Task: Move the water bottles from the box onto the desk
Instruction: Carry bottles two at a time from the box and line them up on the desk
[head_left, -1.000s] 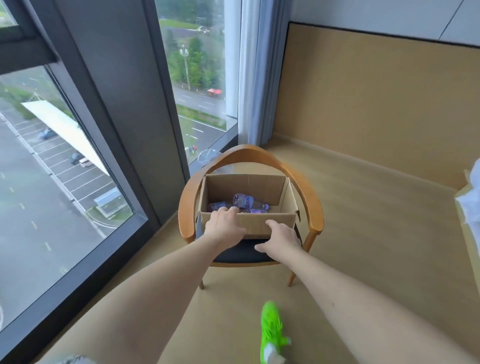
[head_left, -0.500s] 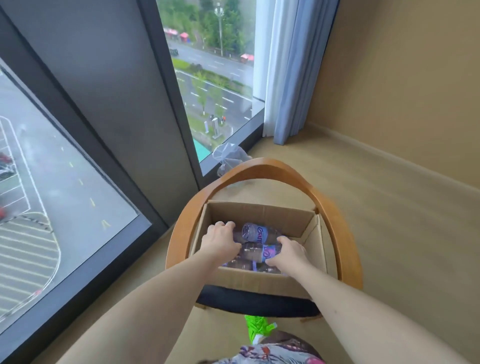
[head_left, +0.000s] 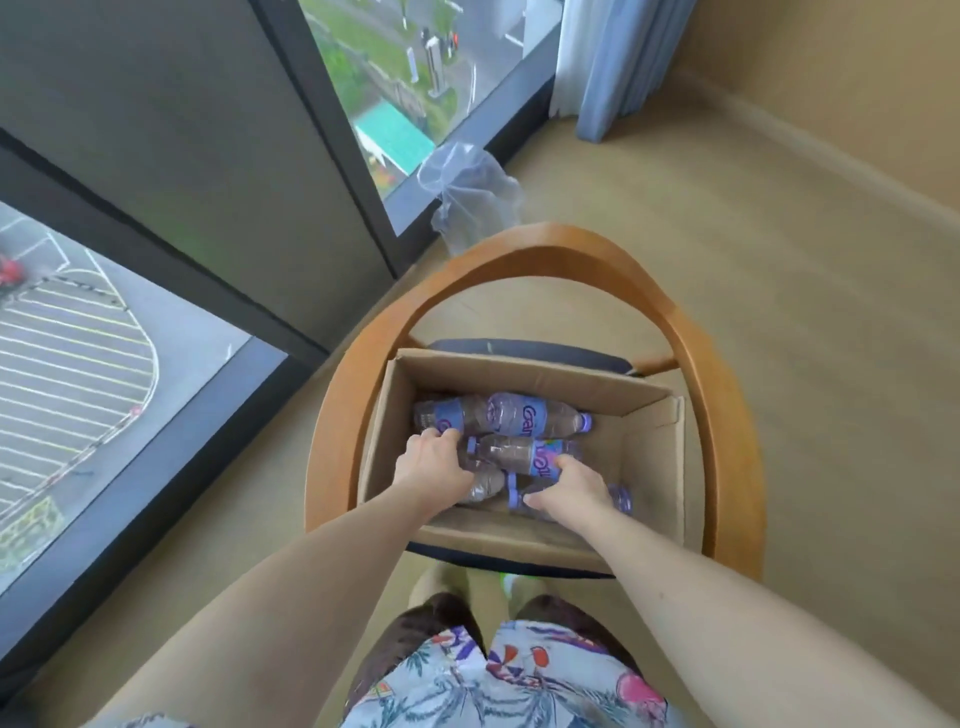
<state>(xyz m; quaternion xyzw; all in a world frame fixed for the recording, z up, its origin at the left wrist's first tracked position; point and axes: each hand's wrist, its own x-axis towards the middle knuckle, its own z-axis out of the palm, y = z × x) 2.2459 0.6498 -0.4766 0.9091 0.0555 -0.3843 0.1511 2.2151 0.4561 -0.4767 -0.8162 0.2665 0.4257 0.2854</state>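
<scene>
A: Both arms are down inside the cardboard box (head_left: 649, 447), which sits on the dark seat of a wooden chair (head_left: 727, 395) with a curved back rail.

B: And the water bottles (head_left: 524, 415), where are they?

A: All lying on their sides on the box floor, crowded toward its left and near sides. One with a purple label lies along the far wall, cap pointing right; another is tucked into the far-left corner beside it.

B: Left hand?

A: The left hand (head_left: 434, 465) is on the left side of the pile, fingers curled down over a bottle by the left wall. It looks like a grip, though the bottle under the palm is mostly hidden.

B: The right one?

A: The right hand (head_left: 569, 488) is near the middle, fingers wrapped over the middle bottle (head_left: 519, 454), the one with the colourful label, thumb stretched toward a blue cap at the near side. Another bottle pokes out just right of that wrist, by the near wall.

B: Anything lifted?

A: Every bottle I can see is inside the box, below its rim. The right part of the box floor is bare cardboard.

B: Around the chair?

A: Beige floor, a crumpled clear plastic bag (head_left: 472, 192) on it just beyond the chair back, a big window (head_left: 395, 93) on the left, a pale blue curtain (head_left: 613, 62) at the top.
</scene>
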